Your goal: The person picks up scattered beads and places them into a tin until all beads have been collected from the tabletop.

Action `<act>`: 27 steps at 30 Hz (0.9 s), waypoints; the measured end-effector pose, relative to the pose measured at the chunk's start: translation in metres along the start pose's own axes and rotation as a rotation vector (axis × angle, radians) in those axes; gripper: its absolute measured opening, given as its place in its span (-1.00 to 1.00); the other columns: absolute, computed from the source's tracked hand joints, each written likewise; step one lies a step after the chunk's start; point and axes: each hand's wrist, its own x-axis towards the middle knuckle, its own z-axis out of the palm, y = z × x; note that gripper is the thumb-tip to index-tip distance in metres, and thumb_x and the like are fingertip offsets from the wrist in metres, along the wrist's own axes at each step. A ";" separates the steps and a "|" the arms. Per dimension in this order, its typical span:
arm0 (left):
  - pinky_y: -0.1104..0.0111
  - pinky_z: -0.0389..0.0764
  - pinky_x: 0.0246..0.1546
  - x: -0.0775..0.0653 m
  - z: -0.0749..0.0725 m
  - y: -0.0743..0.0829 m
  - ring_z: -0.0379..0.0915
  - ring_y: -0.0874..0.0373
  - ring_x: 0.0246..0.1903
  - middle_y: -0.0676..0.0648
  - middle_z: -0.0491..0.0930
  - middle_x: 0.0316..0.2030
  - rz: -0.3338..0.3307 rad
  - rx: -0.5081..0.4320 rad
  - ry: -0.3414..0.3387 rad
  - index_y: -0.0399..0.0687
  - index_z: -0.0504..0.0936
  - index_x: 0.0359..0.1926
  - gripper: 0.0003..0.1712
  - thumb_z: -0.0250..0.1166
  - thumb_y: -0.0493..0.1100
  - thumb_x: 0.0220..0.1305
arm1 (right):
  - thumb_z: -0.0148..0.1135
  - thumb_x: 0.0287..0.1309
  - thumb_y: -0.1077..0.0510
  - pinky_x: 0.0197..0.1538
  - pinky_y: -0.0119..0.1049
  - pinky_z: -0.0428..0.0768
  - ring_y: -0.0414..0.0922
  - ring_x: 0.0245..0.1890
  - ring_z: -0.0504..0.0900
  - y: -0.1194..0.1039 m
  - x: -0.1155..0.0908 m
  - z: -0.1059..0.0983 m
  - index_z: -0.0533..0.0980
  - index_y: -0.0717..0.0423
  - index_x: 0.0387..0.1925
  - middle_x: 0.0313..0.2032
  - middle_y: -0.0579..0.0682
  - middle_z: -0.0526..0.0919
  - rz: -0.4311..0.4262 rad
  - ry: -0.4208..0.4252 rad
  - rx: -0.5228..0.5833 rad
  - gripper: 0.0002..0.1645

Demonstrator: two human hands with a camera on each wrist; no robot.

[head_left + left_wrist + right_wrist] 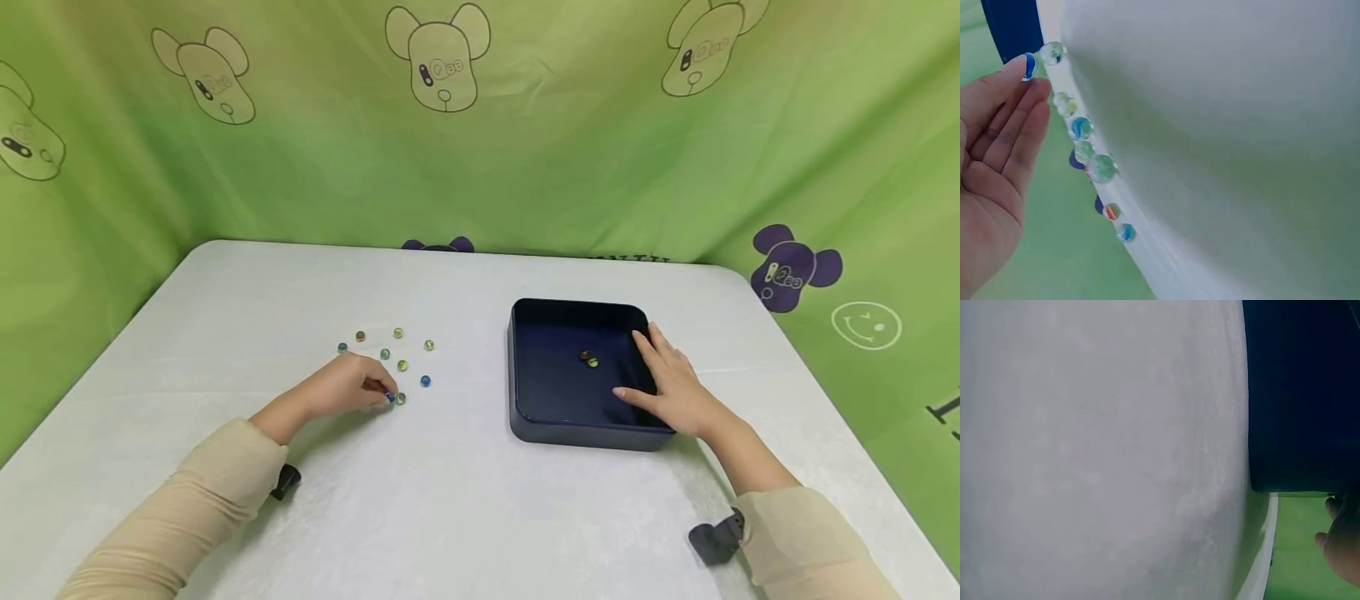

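Note:
Thumb and fingertips of my left hand (348, 386) pinch a clear glass marble with a blue swirl (1029, 65). Close by its fingertips a greenish marble (401, 398) sits on the table. Several more marbles lie loosely scattered beyond that hand, among them a blue one (425, 381), a brown one (360, 336) and a yellow-green one (402, 365). My right hand (671, 387) rests over the right rim of a dark blue square tray (555, 435), its fingers extended and thumb reaching over the inside. A reddish-brown marble (583, 355) and a yellow-green marble (593, 362) lie in that tray.
A white cloth (450, 500) covers the table. Green curtains (322, 125) with printed bear heads hang behind and at both sides. Each wrist carries a small black camera, such as the right one (716, 540).

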 end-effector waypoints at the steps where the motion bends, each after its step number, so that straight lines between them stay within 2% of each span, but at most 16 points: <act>1: 0.54 0.50 -0.44 0.001 0.000 0.001 0.48 0.28 -0.44 0.01 0.58 -0.43 0.002 -0.020 0.005 -0.20 0.63 -0.40 -0.88 0.29 -0.37 -0.06 | 0.06 0.07 -0.16 0.16 0.13 -0.34 0.20 0.23 -0.37 0.000 0.000 0.000 -0.31 0.21 0.29 0.26 0.22 -0.48 -0.001 0.000 -0.001 0.04; 15: 0.49 0.52 -0.40 0.032 0.006 0.034 0.50 0.31 -0.41 0.04 0.58 -0.39 0.065 -0.209 -0.005 -0.15 0.63 -0.36 -0.89 0.27 -0.30 0.00 | 0.06 0.06 -0.16 0.17 0.12 -0.34 0.15 0.24 -0.40 0.001 -0.003 0.001 -0.29 0.24 0.29 0.26 0.22 -0.47 0.005 0.000 0.004 0.04; 22: 0.50 0.51 -0.34 0.046 0.010 0.045 0.50 0.29 -0.38 0.03 0.57 -0.37 0.104 -0.259 -0.012 -0.15 0.63 -0.35 -0.88 0.27 -0.28 0.01 | 0.06 0.06 -0.17 0.16 0.13 -0.33 0.16 0.24 -0.39 -0.001 -0.001 0.000 -0.28 0.25 0.29 0.26 0.24 -0.46 0.002 -0.002 -0.001 0.04; 27: 0.51 0.50 -0.31 0.062 0.016 0.055 0.50 0.30 -0.38 0.00 0.58 -0.36 0.148 -0.300 -0.004 -0.18 0.63 -0.36 -0.88 0.28 -0.30 -0.01 | 0.06 0.07 -0.16 0.16 0.13 -0.34 0.15 0.24 -0.39 -0.001 -0.002 -0.001 -0.29 0.24 0.29 0.26 0.23 -0.46 0.002 0.001 -0.001 0.04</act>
